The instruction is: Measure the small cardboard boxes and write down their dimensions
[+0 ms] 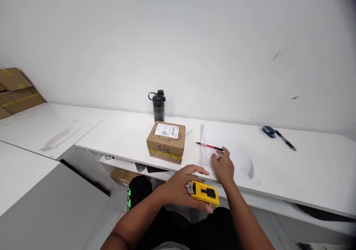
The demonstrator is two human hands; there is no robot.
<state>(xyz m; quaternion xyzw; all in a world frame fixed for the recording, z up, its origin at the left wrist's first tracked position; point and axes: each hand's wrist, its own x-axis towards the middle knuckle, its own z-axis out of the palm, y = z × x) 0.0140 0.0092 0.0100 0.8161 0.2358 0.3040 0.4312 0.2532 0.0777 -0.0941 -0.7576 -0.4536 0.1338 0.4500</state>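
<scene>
My left hand (180, 190) is closed around a yellow tape measure (205, 193) with a black patch, held above my lap in front of the desk edge. Its metal end hook shows on the left side. My right hand (224, 166) rests over a stack of white paper (236, 146), fingers apart. Its fingertips are at the dark end of a red and black pen (208, 146), whose tip points left; whether they touch it is hard to tell. Left of the paper sits a taped cardboard box (167, 142) with a white shipping label and handwriting.
A dark water bottle (158, 107) stands behind the box by the wall. To the right lie a roundish dark blue object (268, 131) and a black pen-like object (286, 140). Larger cartons (19, 92) are at far left. A shelf (122, 163) holding small items runs under the desktop.
</scene>
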